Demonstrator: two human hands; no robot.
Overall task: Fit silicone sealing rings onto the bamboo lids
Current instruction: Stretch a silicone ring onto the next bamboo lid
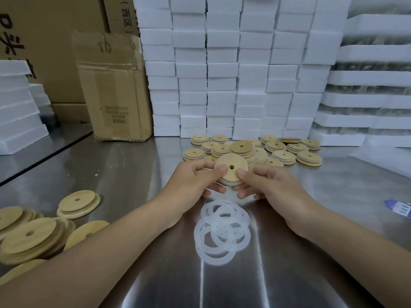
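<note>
Stacked white foam blocks and a worn cardboard box close off the back of a steel table. Above that table one bamboo lid is held between both hands. It is pinched by the left hand and the right hand alike, with thumbs laid on its upper face beside the centre hole and fingers curled underneath.

A white ring is seen along the lid's near lower edge, so the step in hand is judged to be the seating of that ring round the lid's underside. Whether it sits home all round cannot be told, as the far side is hidden. The next move likely calls for the ring to be pressed in evenly, then for the lid to be set among the finished lids heaped just beyond the grip.

Loose rings lie tangled just nearer than the grip, between the forearms; being overlapped, several could be lifted together. Bare lids are piled well to the left of the grip. A blue-and-white object lies far to the right, partly cut off. No obstacle is seen between the grip and either pile.
</note>
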